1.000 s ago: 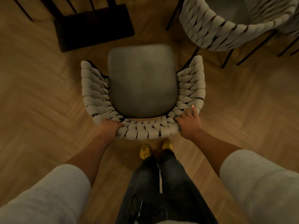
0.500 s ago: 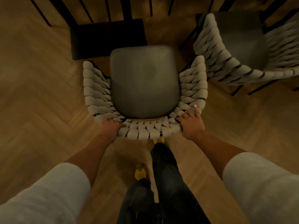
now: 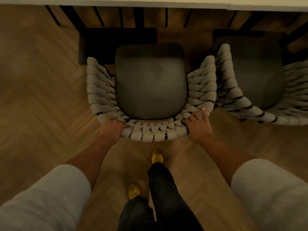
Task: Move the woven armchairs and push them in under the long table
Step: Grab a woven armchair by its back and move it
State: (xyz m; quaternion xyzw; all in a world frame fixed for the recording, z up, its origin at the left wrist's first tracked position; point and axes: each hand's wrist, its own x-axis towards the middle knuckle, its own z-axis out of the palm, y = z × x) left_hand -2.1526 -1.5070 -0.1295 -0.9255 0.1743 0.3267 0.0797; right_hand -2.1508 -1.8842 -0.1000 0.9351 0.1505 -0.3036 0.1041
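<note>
Hands (both) clasping armchair backrest

We are looking down on a herringbone wood floor, its planks running in warm brown zigzags across the whole view. A dark rectangular base plate is lying flat on the floor near the top, with thin black slats rising from its far side. Two yellow shoes are showing below, one ahead of the other, under dark trousers. Pale ribbed sleeves are filling both lower corners. The picture is reading dim and slightly blurred.
</note>
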